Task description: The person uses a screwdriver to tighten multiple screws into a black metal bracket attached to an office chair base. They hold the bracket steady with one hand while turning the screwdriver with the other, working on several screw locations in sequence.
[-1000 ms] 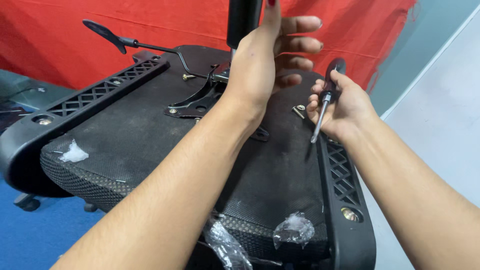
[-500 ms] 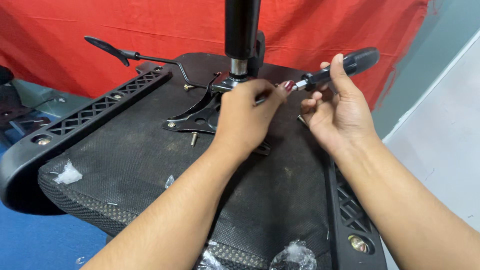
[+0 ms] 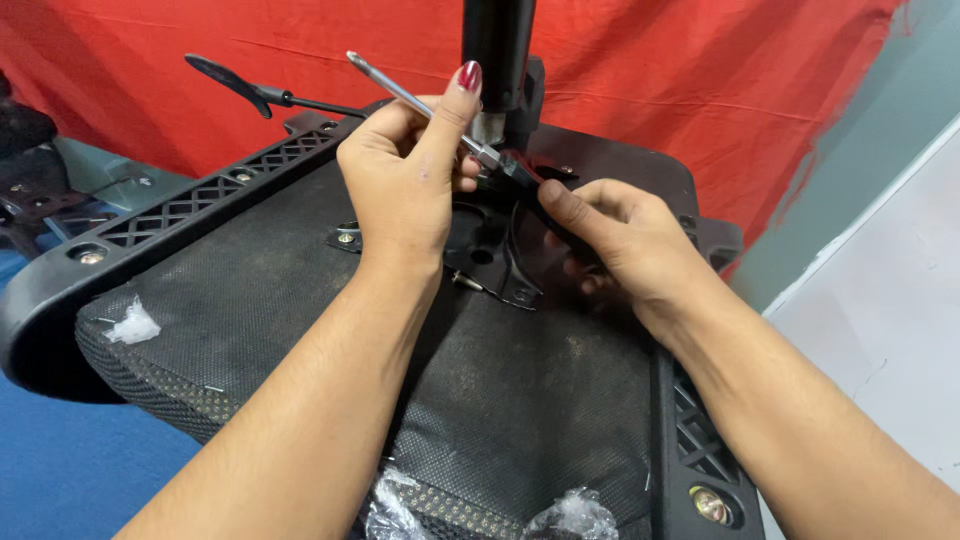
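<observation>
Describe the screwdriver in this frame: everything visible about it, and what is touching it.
The screwdriver has a thin, shiny metal shaft and a dark handle, mostly hidden in the right hand. It lies tilted, tip pointing up and to the left before the red cloth, handle end low and right. The left hand pinches the shaft near the handle, a finger stretched along it. It sits above the metal plate on the upturned chair seat, touching neither as far as can be seen.

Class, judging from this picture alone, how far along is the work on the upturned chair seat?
Done: metal plate sits on seat underside, one bolt in. In hand: left hand and right hand hold the screwdriver off the plate. Left: a screw lies loose.
</observation>
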